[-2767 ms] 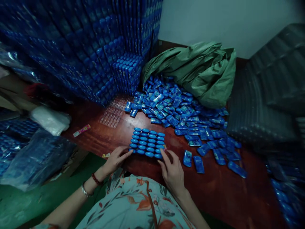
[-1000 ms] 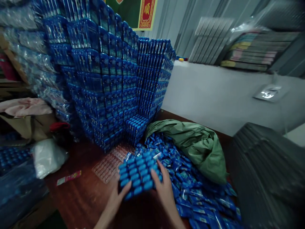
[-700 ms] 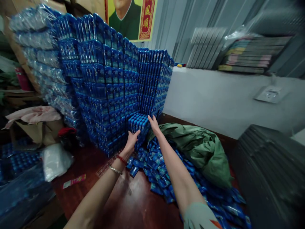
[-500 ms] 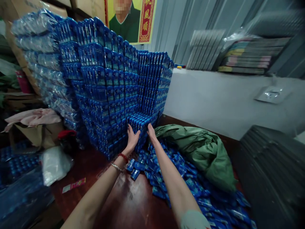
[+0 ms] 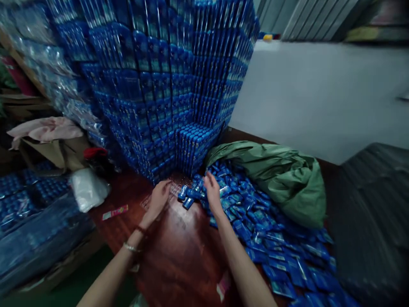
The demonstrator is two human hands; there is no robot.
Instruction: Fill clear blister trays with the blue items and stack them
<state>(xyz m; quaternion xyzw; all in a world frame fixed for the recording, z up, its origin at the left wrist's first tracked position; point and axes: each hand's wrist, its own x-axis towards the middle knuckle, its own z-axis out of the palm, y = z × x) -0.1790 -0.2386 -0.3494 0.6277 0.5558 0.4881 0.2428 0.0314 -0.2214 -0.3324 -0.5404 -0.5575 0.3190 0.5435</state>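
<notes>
My left hand (image 5: 160, 196) hovers low over the dark red table (image 5: 179, 256), its fingers loosely bent and slightly blurred, with nothing visible in them. Clear plastic (image 5: 174, 188) lies close to its fingertips. My right hand (image 5: 211, 187) is at the left edge of a heap of flat blue packs (image 5: 249, 204), fingers apart; whether it touches one is unclear. A few loose blue packs (image 5: 188, 194) rest between the two hands. Just behind stands a short block of upright blue packs (image 5: 193, 147), against the tall stack (image 5: 150, 89).
A green sack (image 5: 281, 179) lies over the heap's back. Dark ribbed sheets (image 5: 373, 209) stand on the right, before a white wall (image 5: 309, 89). At left are a white plastic bag (image 5: 89, 187), a pink cloth (image 5: 47, 128) and wrapped blue packs (image 5: 38, 234).
Both hands have let go of the short block of blue packs and dropped toward the table, the right to the heap's edge. The view has tilted down and moved closer.
</notes>
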